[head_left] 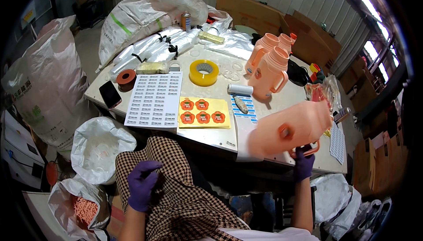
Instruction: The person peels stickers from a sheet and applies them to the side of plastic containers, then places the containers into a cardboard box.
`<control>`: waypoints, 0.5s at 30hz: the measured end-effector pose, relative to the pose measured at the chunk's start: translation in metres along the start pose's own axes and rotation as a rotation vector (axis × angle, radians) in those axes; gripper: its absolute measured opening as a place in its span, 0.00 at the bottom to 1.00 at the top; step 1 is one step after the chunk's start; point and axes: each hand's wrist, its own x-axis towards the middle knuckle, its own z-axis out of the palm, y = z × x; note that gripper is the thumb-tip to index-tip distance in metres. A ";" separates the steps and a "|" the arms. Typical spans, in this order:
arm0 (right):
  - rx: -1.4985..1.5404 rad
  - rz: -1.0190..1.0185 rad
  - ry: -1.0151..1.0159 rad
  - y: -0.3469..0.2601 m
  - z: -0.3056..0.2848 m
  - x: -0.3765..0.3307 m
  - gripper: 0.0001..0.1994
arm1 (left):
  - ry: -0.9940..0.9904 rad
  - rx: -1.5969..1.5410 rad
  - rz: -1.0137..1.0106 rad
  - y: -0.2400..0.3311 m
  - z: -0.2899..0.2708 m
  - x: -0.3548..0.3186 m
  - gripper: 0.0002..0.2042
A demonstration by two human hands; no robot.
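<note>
My right hand, in a purple glove, grips the handle of a peach plastic jug held on its side over the table's near edge. My left hand, also in a purple glove, rests on the checked cloth over my lap with its fingers curled and nothing in it. On the white table in front lie a yellow sheet of orange flower stickers and a white sheet of small labels.
Three more peach jugs stand at the back right. A yellow tape roll, a red tape roll, a phone and bagged goods lie on the table. Open white sacks stand at my left.
</note>
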 end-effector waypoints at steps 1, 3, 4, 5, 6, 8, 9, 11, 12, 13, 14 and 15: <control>0.050 0.028 0.147 0.029 -0.027 0.025 0.21 | 0.083 -0.006 -0.080 -0.013 -0.004 -0.007 0.11; 0.034 -0.070 0.338 0.061 -0.034 0.079 0.17 | 0.113 0.039 -0.095 -0.022 -0.018 -0.021 0.11; -0.033 -0.131 0.298 0.072 -0.022 0.103 0.17 | 0.146 0.100 -0.107 -0.022 -0.032 -0.028 0.10; -0.096 -0.197 0.250 0.080 -0.005 0.129 0.17 | 0.185 0.117 -0.101 -0.024 -0.052 -0.036 0.10; -0.289 -0.156 0.256 0.093 -0.005 0.166 0.16 | 0.221 0.150 -0.093 -0.029 -0.073 -0.047 0.09; -0.353 0.104 0.177 0.097 0.044 0.211 0.17 | 0.390 -0.040 -0.218 0.008 -0.079 -0.067 0.07; -0.182 -0.142 0.181 0.120 0.003 0.274 0.17 | 0.412 -0.036 -0.239 -0.006 -0.092 -0.067 0.07; -0.372 -0.185 0.077 0.137 0.041 0.308 0.15 | 0.475 0.295 -0.070 -0.010 -0.137 -0.104 0.07; -0.490 -0.230 0.038 0.142 0.043 0.318 0.15 | 0.536 0.442 -0.040 -0.020 -0.159 -0.130 0.08; -0.625 -0.292 0.009 0.146 0.041 0.322 0.15 | 0.627 0.385 -0.074 -0.027 -0.175 -0.159 0.08; -0.769 -0.367 -0.006 0.159 0.035 0.316 0.14 | 0.674 0.560 -0.167 -0.012 -0.182 -0.181 0.08; -0.904 -0.474 -0.018 0.171 0.036 0.302 0.14 | 0.801 0.631 -0.276 -0.004 -0.190 -0.213 0.08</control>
